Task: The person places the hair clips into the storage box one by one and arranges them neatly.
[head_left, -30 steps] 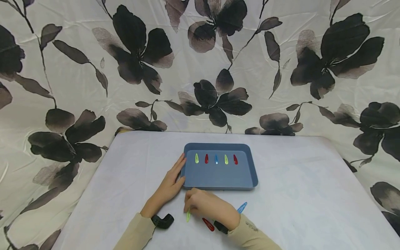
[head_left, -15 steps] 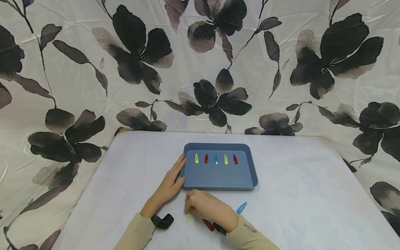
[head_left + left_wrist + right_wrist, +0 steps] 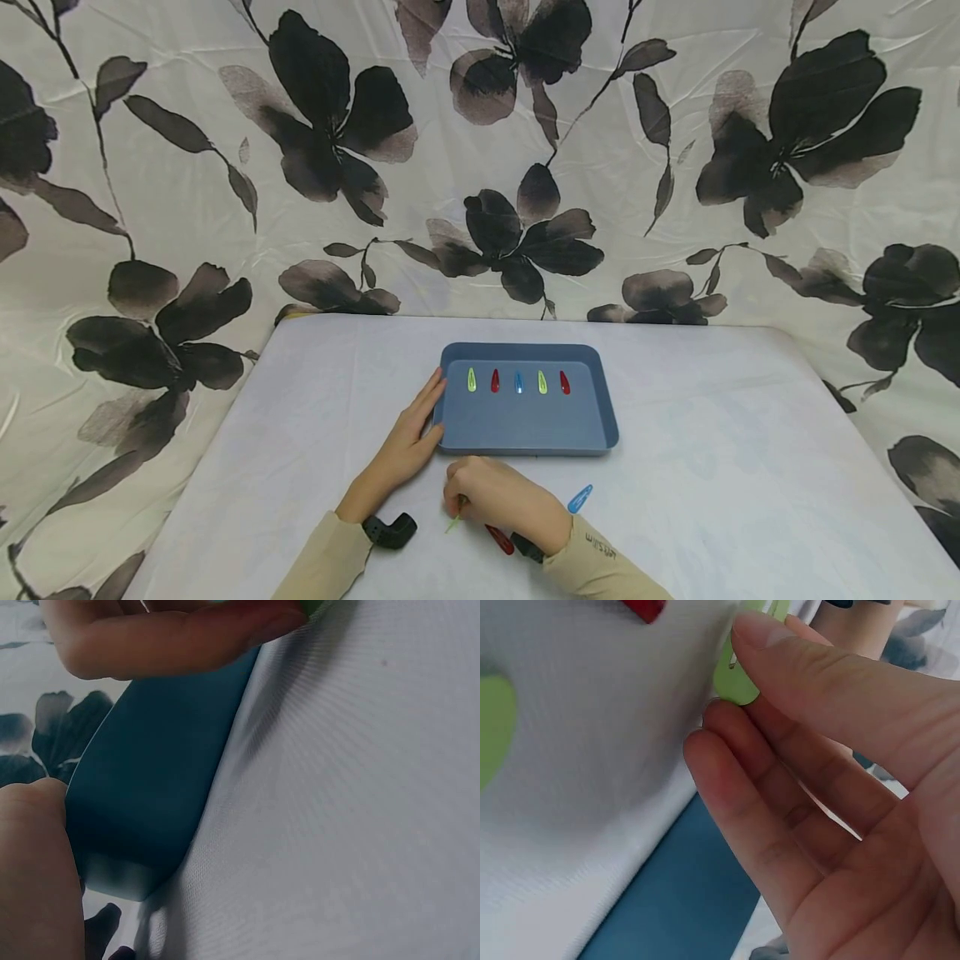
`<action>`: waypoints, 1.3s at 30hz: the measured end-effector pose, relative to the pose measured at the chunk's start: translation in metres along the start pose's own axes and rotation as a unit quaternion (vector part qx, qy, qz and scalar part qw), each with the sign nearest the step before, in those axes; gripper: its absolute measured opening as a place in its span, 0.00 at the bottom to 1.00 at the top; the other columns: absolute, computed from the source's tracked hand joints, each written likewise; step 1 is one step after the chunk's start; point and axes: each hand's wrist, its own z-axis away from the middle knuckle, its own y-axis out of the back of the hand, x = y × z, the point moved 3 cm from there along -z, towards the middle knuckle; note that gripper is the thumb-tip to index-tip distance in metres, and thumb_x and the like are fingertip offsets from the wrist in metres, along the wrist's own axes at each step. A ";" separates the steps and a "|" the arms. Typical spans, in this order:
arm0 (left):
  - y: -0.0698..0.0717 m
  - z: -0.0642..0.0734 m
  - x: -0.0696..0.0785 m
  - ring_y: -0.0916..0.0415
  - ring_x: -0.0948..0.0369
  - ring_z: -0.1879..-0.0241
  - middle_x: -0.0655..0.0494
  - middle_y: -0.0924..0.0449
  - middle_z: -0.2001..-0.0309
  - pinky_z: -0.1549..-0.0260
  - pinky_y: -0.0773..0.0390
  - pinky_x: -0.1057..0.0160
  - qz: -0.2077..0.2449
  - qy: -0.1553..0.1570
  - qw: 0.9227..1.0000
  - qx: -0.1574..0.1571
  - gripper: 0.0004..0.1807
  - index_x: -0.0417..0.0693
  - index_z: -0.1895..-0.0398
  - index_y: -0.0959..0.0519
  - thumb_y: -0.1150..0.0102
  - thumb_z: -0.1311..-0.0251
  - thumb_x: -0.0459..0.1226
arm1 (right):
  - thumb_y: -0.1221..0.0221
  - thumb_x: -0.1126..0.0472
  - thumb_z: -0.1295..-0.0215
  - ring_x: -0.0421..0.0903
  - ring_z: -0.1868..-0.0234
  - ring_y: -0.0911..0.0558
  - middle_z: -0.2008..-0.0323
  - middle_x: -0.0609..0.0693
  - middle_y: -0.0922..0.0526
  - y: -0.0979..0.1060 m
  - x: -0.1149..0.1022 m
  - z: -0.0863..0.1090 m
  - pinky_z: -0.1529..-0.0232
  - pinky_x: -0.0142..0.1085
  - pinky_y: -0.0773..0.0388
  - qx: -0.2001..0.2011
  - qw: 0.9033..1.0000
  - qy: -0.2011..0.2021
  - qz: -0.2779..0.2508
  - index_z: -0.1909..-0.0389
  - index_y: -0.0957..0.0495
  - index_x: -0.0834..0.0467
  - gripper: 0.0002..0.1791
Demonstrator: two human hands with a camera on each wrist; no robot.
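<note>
My right hand (image 3: 498,500) pinches a lime-green snap hair clip (image 3: 735,675) between thumb and fingertips, just in front of the blue-grey tray (image 3: 525,429). In the head view that clip appears as a thin sliver below the fingers. My left hand (image 3: 405,442) lies along the tray's left side, fingers extended and touching the rim. Inside the tray, several clips stand in a row: a green clip (image 3: 472,380), a red clip (image 3: 495,381), a blue clip (image 3: 519,382), another green clip (image 3: 542,382) and another red clip (image 3: 565,382).
On the white tablecloth (image 3: 712,467), a loose blue clip (image 3: 580,498) lies beyond my right wrist. A loose red clip (image 3: 500,540) is partly covered by that hand. Part of a green object (image 3: 493,731) shows at the right wrist view's left edge. A floral cloth (image 3: 645,167) hangs behind.
The pinched green clip has turned from showing its flat face to a thin edge. My right hand has shifted very slightly; the left hand and tray stay put.
</note>
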 end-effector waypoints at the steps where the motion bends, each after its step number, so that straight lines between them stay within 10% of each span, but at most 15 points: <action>1: 0.000 0.000 0.000 0.54 0.50 0.24 0.42 0.51 0.23 0.32 0.55 0.72 0.000 0.001 1.000 -0.001 0.38 0.34 0.25 0.44 0.50 0.41 0.27 | 0.29 0.71 0.47 0.28 0.70 0.25 0.73 0.39 0.20 0.001 0.000 0.000 0.67 0.18 0.30 0.001 1.000 0.001 0.001 0.75 0.13 0.52 0.09; 16: 0.000 0.000 -0.002 0.54 0.53 0.23 0.49 0.53 0.21 0.31 0.46 0.43 -0.013 0.026 1.000 -0.011 0.38 0.38 0.23 0.44 0.50 0.39 0.28 | 0.32 0.71 0.43 0.30 0.72 0.27 0.74 0.40 0.20 0.023 -0.001 -0.002 0.68 0.18 0.32 0.038 0.999 0.010 -0.022 0.75 0.16 0.54 0.08; 26: 0.000 0.000 -0.002 0.54 0.52 0.24 0.47 0.52 0.21 0.31 0.46 0.43 -0.008 0.020 1.000 -0.009 0.38 0.36 0.24 0.44 0.50 0.40 0.27 | 0.34 0.73 0.42 0.32 0.74 0.27 0.75 0.46 0.18 0.040 0.014 -0.006 0.69 0.22 0.27 0.076 0.990 -0.004 -0.115 0.74 0.18 0.60 0.06; 33: 0.000 0.000 -0.002 0.53 0.51 0.24 0.45 0.50 0.22 0.30 0.51 0.63 -0.004 0.006 1.000 -0.002 0.38 0.35 0.25 0.43 0.49 0.42 0.26 | 0.32 0.71 0.43 0.33 0.72 0.21 0.74 0.45 0.17 0.045 0.033 -0.008 0.68 0.26 0.23 0.121 0.972 -0.042 -0.199 0.73 0.19 0.58 0.07; 39: -0.001 0.000 -0.003 0.54 0.52 0.24 0.48 0.52 0.21 0.30 0.47 0.46 -0.006 0.021 1.000 -0.006 0.39 0.37 0.24 0.44 0.49 0.41 0.27 | 0.33 0.72 0.42 0.41 0.73 0.18 0.73 0.49 0.17 0.048 0.045 -0.009 0.70 0.31 0.20 0.149 0.946 -0.090 -0.275 0.69 0.18 0.62 0.04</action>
